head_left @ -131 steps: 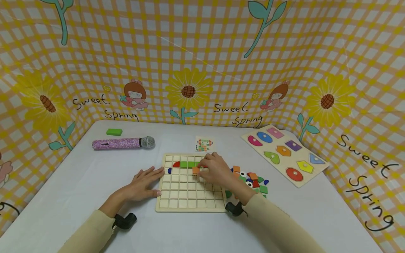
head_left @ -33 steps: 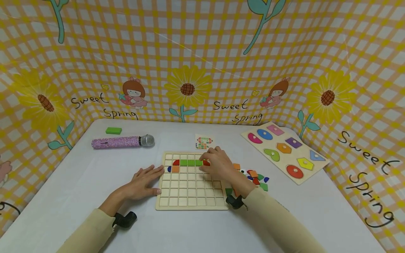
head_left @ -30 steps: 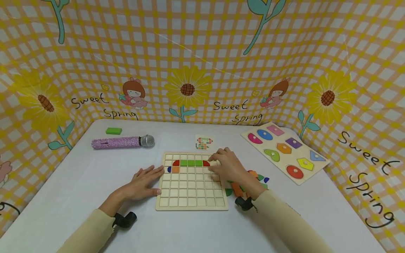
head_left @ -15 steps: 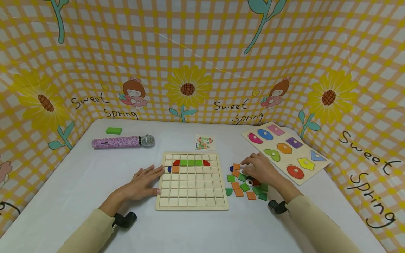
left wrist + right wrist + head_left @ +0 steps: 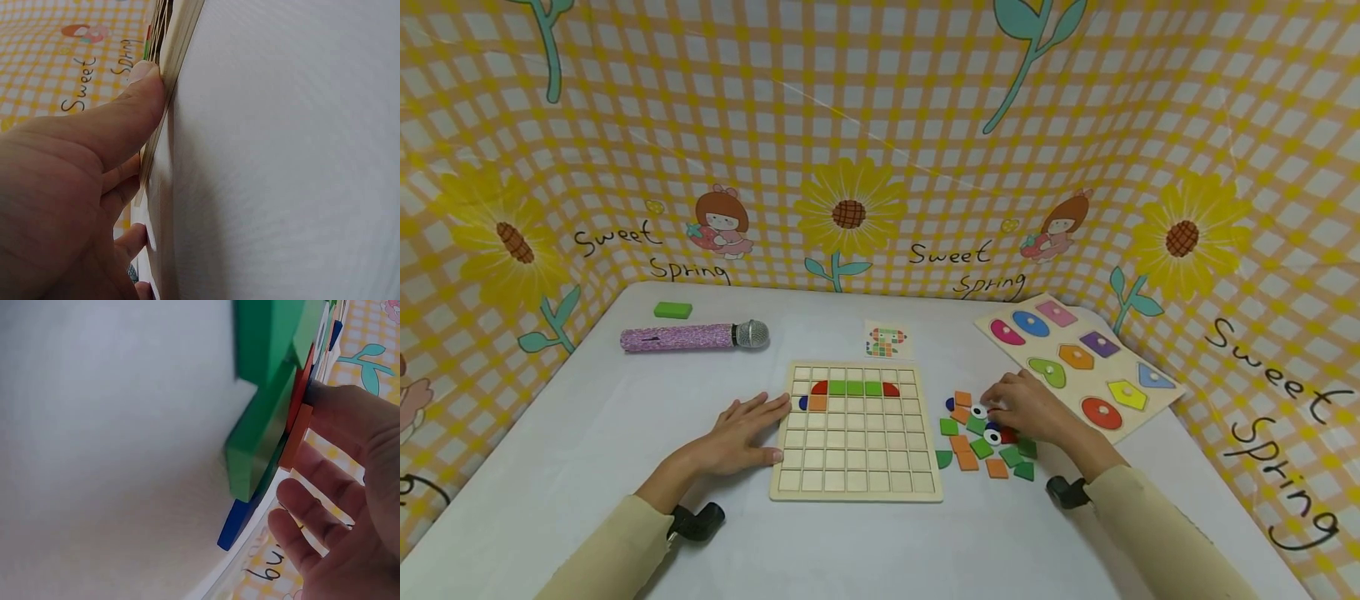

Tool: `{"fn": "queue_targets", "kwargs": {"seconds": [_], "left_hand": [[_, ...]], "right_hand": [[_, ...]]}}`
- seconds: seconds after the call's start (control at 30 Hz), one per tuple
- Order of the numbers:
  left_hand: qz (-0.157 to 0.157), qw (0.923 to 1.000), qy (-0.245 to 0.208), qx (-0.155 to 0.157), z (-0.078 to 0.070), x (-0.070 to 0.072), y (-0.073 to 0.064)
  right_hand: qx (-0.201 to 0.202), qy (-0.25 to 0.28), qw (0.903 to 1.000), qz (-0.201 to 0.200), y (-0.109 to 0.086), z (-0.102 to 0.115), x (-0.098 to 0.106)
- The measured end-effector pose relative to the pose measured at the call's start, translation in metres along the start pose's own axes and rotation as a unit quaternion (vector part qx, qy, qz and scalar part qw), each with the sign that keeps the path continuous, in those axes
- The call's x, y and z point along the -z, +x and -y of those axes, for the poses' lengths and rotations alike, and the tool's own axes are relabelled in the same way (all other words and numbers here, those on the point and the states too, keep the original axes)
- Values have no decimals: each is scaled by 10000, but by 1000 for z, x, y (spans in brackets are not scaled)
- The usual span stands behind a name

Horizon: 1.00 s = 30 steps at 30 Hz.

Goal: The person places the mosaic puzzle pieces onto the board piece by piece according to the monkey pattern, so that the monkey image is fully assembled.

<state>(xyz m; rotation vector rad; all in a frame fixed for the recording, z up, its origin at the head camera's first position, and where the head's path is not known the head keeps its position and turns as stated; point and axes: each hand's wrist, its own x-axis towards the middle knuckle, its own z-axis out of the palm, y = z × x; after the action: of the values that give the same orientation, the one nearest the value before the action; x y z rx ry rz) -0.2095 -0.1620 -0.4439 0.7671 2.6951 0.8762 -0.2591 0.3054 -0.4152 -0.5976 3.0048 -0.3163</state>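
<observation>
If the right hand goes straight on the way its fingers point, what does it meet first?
The right hand points left across the loose tiles. Probably it meets the white eye tile first, then the grid board; depth is unclear.

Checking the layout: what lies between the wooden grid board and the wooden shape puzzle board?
In the head view, a loose pile of orange, green, red and blue tiles, with the right hand on it, lies between the wooden grid board and the wooden shape puzzle board.

A child's play corner: sunflower-and-cartoon checked cloth (image 5: 880, 125) walls in a white surface (image 5: 587, 417) laid with wooden puzzles (image 5: 1078, 362) and a toy microphone (image 5: 692, 337).
</observation>
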Motion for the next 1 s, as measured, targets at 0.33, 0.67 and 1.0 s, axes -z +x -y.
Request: {"fn": "queue_targets", "kwargs": {"seconds": [0.33,0.67,1.0], "left_hand": [[5,10000,33,-86,-1,1,1],[51,9999,-54,-99,2,-1,0],[20,10000,-56,-42,2,-1,0]], "right_hand": [[63,66,9999,127,2,1,-2],[179,190,9997,37,0,3,-2],[727,165,9963,-430,7,52,2]]}}
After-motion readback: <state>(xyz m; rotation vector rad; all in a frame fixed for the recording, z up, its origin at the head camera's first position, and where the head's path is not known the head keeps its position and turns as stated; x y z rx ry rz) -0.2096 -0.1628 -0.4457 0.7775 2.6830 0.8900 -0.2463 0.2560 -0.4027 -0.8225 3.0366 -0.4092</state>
